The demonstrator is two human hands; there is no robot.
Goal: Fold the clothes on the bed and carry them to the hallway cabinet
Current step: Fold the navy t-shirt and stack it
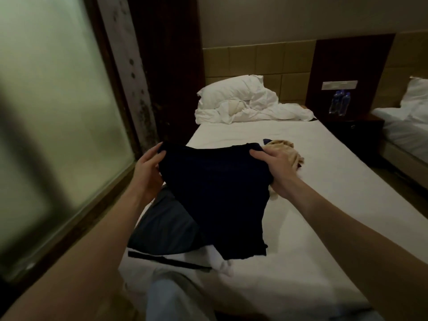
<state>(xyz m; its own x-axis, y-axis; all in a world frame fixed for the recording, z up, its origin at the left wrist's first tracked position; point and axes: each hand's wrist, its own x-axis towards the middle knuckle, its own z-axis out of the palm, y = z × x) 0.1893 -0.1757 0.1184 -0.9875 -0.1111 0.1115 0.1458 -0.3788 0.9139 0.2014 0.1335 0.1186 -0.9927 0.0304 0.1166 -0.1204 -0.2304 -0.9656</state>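
**Hands holding up a dark garment**

Left hand point(149, 167) and right hand point(275, 169) are each gripping a top corner of the dark garment point(215, 195), which is hanging between them over the bed point(301, 239). Just beyond the right hand, a beige garment point(286, 149) is lying crumpled.

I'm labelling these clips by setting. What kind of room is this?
Likely a hotel room: two white-sheeted beds, a padded headboard wall, and a nightstand between them with water bottles.
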